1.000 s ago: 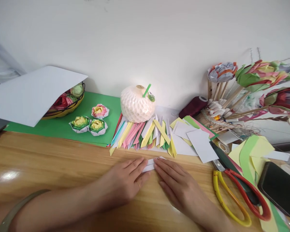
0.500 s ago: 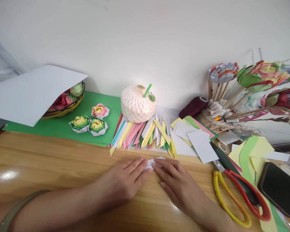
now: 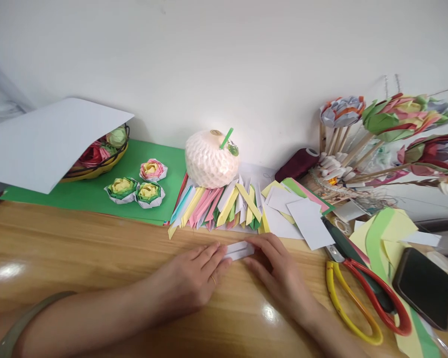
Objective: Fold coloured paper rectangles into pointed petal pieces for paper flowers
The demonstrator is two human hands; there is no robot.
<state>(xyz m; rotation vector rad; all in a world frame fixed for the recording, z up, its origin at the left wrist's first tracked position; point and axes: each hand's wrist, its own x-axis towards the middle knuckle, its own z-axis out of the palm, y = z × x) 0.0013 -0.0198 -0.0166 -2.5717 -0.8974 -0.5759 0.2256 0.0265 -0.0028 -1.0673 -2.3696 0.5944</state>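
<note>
A small folded white paper point(image 3: 239, 250) lies on the wooden table, with a crease running along its length. My left hand point(image 3: 197, 273) presses its fingertips on the paper's left end, fingers together. The right end is between the thumb and fingers of my right hand point(image 3: 278, 268), which is curved over it. Just behind are many folded paper strips point(image 3: 224, 206) in pink, yellow, green, white and blue. White paper rectangles point(image 3: 310, 223) lie to their right.
Red and yellow handled scissors point(image 3: 373, 298) and a black phone point(image 3: 423, 287) lie at right. Behind stand a white textured ornament point(image 3: 212, 159) and paper flowers on sticks point(image 3: 342, 112). Three paper flowers point(image 3: 149, 194) sit on green sheets point(image 3: 78, 201), beside a basket point(image 3: 114, 160).
My right hand has shifted to the paper's right end, its fingers now curled around that edge. More of the white paper shows between my hands. The view has moved slightly.
</note>
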